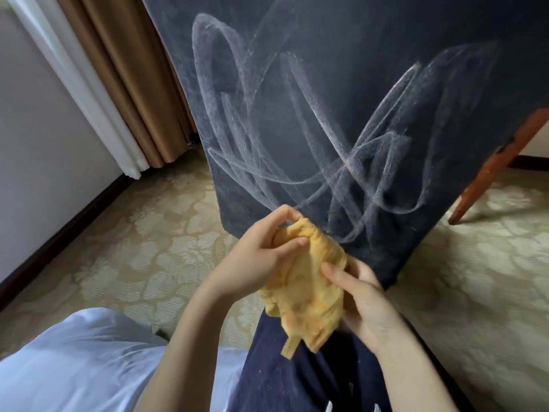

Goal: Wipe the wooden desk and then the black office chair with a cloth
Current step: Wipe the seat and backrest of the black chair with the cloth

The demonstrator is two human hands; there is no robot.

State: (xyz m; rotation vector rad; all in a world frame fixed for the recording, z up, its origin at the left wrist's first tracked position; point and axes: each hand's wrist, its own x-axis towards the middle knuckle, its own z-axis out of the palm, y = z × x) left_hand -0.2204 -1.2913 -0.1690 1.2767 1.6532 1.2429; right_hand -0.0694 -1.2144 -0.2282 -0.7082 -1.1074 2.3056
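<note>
While the left hand (258,251) pinches the top of the yellow cloth (306,295) with curled fingers, the right hand (365,301) grips the cloth's right side, with its thumb across the front and its fingers tucked behind. The cloth hangs bunched between the two hands, just in front of the lower edge of the black chair (326,84); whether it touches the chair I cannot tell. A small tag (289,347) dangles from the cloth's bottom corner, over the person's dark trousers (297,382). The chair's dark surface fills the upper middle of the view and bears pale, looping streaks. A reddish wooden leg (487,176) slants down from its right side to the patterned carpet (148,248). At left, a brown curtain (127,69) and a white curtain (74,69) hang beside a wall (35,144) with a dark baseboard (59,233). A light-blue shirt (74,367) shows at bottom left.
</note>
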